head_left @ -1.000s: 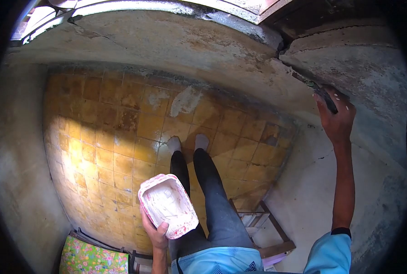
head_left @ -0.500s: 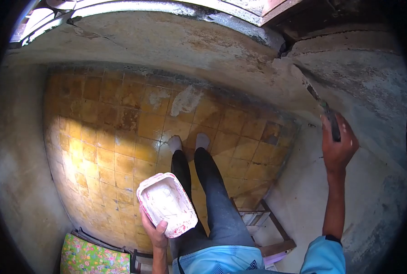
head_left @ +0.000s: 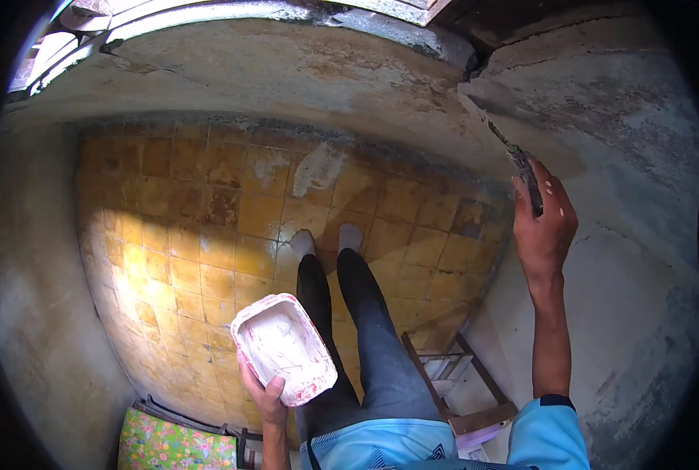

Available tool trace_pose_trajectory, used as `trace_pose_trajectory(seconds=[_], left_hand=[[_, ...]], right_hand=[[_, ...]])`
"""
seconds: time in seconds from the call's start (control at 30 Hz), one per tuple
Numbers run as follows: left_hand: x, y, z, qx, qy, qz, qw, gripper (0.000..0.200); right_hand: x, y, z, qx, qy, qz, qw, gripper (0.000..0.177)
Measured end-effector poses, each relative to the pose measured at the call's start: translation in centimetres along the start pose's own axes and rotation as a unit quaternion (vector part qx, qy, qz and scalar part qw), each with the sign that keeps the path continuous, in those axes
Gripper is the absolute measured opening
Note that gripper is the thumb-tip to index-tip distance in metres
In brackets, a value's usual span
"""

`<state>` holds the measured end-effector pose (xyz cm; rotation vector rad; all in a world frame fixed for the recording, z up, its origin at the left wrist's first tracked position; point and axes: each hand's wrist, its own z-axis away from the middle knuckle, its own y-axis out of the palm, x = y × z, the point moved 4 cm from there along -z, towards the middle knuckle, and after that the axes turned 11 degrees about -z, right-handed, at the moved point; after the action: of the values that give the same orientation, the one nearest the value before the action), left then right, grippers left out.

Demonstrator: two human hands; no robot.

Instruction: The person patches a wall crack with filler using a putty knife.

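Note:
My left hand (head_left: 265, 398) grips a small rectangular tub (head_left: 283, 350) by its near left side, thumb over the rim. The tub is white with red patches, and white paste is smeared over its inside. My right hand (head_left: 548, 215) is raised toward the wall corner, its fingers closed round the dark handle of a putty knife (head_left: 526, 176). The knife's blade points up and left, and its tip is at or very near the wall (head_left: 424, 102) below a dark crack (head_left: 475, 69). Whether the tip touches cannot be told.
Below me is a yellow tiled floor (head_left: 201, 251) with worn patches, where my feet stand. A wooden-framed piece of furniture (head_left: 475, 423) is at lower right. A green floral cushion (head_left: 177, 439) lies at lower left. The window ledge (head_left: 248, 12) runs along the top.
My right hand and the putty knife have moved left and slightly up, along the wall toward the corner crack. The left hand and tub stay almost where they were. The view has shifted slightly.

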<state>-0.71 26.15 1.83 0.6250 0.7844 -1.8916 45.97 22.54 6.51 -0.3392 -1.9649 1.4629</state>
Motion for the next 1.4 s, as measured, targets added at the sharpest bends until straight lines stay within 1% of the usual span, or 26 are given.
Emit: trace_pose_trajectory(seconds=[0.2,0.3,0.4,0.5,0.6,0.63,0.7,0.8,0.9,1.0,1.1,1.2,1.3,1.4], left_hand=[[-0.6,0.1,-0.2,0.002,0.005,0.001,1.000,0.106],[0.1,-0.3,-0.3,0.001,0.000,-0.005,1.000,0.107],[0.0,-0.1,-0.3,0.005,-0.004,0.000,1.000,0.108],[0.5,-0.4,-0.3,-0.006,-0.013,0.002,1.000,0.108],[0.7,-0.6,-0.1,-0.012,-0.017,0.004,1.000,0.109],[0.8,-0.7,-0.2,-0.008,-0.019,0.002,1.000,0.109],[1.0,-0.9,-0.3,-0.001,-0.023,-0.002,1.000,0.109],[0.7,-0.7,-0.3,0.009,-0.026,-0.001,1.000,0.109],[0.7,-0.8,-0.5,0.021,-0.014,-0.003,1.000,0.108],[0.0,-0.4,-0.4,0.019,-0.021,0.003,1.000,0.108],[-0.2,-0.3,-0.4,0.022,-0.020,0.001,1.000,0.109],[-0.2,-0.2,-0.4,0.022,-0.021,0.001,1.000,0.110],[-0.5,-0.1,-0.5,0.029,-0.029,0.003,0.999,0.110],[-0.4,-0.2,-0.4,0.021,-0.019,-0.004,1.000,0.110]], right_hand=[[-0.3,-0.6,1.1,-0.038,0.013,0.013,0.999,0.033],[-0.4,-0.8,1.8,-0.054,0.016,0.009,0.998,0.033],[-0.7,-0.7,2.6,-0.047,0.032,-0.001,0.998,0.034],[-0.8,-0.7,3.6,-0.081,0.016,-0.035,0.996,0.033],[-0.9,0.0,4.2,-0.044,0.027,-0.057,0.997,0.032],[-1.1,0.2,4.1,-0.042,0.017,-0.052,0.998,0.031],[-1.9,1.1,3.1,-0.038,-0.002,-0.042,0.998,0.030],[-3.3,1.5,1.2,-0.019,0.016,-0.029,0.999,0.028],[-4.1,1.0,0.2,-0.019,0.035,-0.058,0.998,0.028],[-4.2,-0.1,-0.7,-0.026,-0.016,-0.011,0.999,0.028],[-4.0,-0.8,-1.2,-0.013,-0.015,0.002,1.000,0.028],[-4.1,-1.9,-0.8,-0.031,-0.001,-0.024,0.999,0.028],[-3.8,-1.9,-0.8,-0.031,0.005,-0.022,0.999,0.027],[-4.1,-2.2,-0.5,-0.043,0.000,-0.031,0.999,0.026]])
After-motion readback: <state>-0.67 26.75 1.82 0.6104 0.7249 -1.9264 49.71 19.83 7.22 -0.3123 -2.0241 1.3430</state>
